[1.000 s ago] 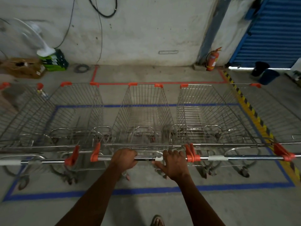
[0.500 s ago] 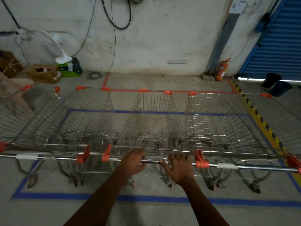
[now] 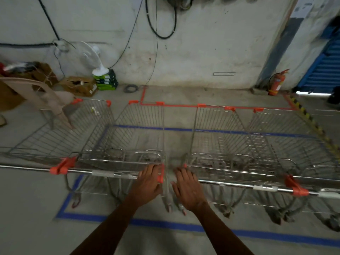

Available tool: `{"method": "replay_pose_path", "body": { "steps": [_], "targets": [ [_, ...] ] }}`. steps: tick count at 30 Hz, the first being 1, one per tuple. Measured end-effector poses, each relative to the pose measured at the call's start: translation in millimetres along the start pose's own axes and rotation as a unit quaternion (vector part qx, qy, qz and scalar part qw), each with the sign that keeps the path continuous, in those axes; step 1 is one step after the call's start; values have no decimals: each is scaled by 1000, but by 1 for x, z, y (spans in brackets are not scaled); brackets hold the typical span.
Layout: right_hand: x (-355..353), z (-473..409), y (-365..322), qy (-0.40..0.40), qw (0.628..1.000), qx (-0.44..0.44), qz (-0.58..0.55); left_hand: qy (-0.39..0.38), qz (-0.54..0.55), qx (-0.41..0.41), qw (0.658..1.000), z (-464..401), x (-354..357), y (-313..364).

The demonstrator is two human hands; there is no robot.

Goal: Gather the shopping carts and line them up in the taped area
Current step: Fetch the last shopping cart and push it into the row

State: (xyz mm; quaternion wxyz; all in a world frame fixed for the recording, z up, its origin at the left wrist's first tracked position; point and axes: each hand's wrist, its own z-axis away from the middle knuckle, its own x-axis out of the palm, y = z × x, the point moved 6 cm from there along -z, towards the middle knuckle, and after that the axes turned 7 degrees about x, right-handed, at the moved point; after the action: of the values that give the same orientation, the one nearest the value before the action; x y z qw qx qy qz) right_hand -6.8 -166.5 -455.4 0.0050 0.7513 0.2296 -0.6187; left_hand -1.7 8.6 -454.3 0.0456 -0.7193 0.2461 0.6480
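Concrete floor point(image 3: 27, 208), stained white wall across the top of the frame. Blue tape rectangle point(image 3: 165, 226) on the floor; the row of shopping carts point(image 3: 139, 133) stands side by side inside it, mid-frame, handles toward me. Left hand point(image 3: 148, 183) lies on the right end of one cart's handle bar point(image 3: 112, 174), fingers straight, not wrapped. Right hand point(image 3: 185, 187) rests on the neighbouring cart's handle end, fingers loosely extended. A narrow gap between the two carts lies between my hands. Baskets mostly bare wire; the leftmost holds a small pale item, too blurred to identify.
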Motion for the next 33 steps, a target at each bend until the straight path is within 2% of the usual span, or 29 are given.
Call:
{"method": "replay_pose_path", "body": {
  "steps": [3,5,9,13,18,22,33],
  "targets": [
    [19,-18,-69,-26,999,-35,-5,-66,-39,-13,997,28,-8,-63],
    [33,-27,-99,-58,997,-39,35,-99,-45,-4,994,39,-13,-89],
    [60,-39,-124,-94,987,4,127,-116,-30,5,993,40,-13,-115],
    [61,-49,-139,-71,991,40,102,-119,-51,-12,991,35,1,-122],
    [65,-57,-132,-59,993,29,97,-120,-108,11,987,27,1,-138],
    [61,-59,-128,-53,993,46,90,-128,-119,-78,981,28,0,-171],
    [53,-66,-83,-22,994,76,81,-86,-71,-77,991,1,8,-141]
  ]
}}
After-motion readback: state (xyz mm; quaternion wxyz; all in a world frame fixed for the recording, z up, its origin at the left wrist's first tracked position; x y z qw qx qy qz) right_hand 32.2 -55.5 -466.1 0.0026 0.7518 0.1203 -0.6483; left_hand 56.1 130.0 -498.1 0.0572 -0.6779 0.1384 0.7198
